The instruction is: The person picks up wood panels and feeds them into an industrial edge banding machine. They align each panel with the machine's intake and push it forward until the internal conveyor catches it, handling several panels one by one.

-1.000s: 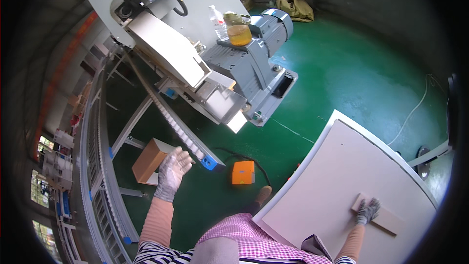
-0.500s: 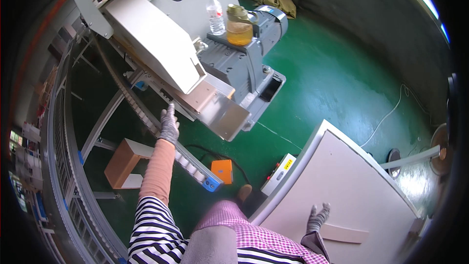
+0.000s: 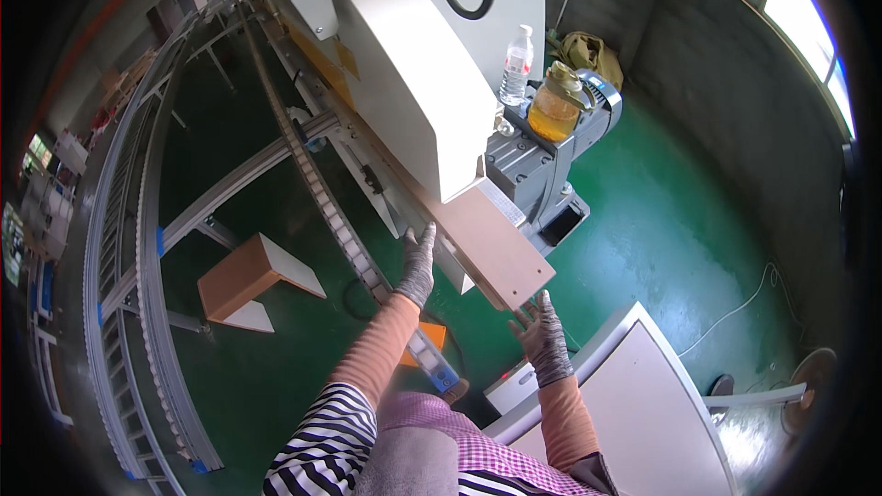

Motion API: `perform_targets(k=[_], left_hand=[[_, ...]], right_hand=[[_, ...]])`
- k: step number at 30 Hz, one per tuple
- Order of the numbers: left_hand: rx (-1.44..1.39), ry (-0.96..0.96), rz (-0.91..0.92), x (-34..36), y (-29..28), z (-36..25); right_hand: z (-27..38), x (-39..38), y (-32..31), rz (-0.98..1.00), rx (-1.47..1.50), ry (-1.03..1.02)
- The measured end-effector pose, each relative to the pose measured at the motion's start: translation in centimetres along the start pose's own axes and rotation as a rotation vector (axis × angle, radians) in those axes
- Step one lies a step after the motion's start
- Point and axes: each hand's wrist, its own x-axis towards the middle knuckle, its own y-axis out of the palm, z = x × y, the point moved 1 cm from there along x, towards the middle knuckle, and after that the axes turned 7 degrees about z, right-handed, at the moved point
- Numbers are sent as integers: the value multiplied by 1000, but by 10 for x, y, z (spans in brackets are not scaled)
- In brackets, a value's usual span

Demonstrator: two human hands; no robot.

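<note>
A brown flat board [image 3: 491,243] sticks out from under the white machine cover [image 3: 413,73], its near corner toward me. My left hand [image 3: 418,268], in a grey striped glove, reaches to the board's left long edge with fingers stretched. Whether it touches that edge I cannot tell. Just below the near end of the board is my right hand [image 3: 546,342], also gloved, fingers spread and tips close to the corner. Neither hand holds anything.
A roller rail [image 3: 344,234] runs along my left side, with a curved roller conveyor [image 3: 152,312] farther left. A brown and white angled panel piece [image 3: 248,276] lies between them. A bottle [image 3: 517,64] and an amber jug [image 3: 555,110] stand on the grey motor. A pale panel [image 3: 634,404] is at right.
More of the board now sticks out of the machine. My right hand has left the pale panel and come up to the board's end. My left hand has shifted right, and the view has turned.
</note>
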Motion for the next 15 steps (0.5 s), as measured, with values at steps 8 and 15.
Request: perform_targets(k=[8, 15], left_hand=[[-122, -68, 4, -33, -9, 15], [-212, -23, 57, -61, -10, -27]], right_hand=[[-1, -28, -29, -145, 60, -153], [23, -96, -74, -163, 15, -172]])
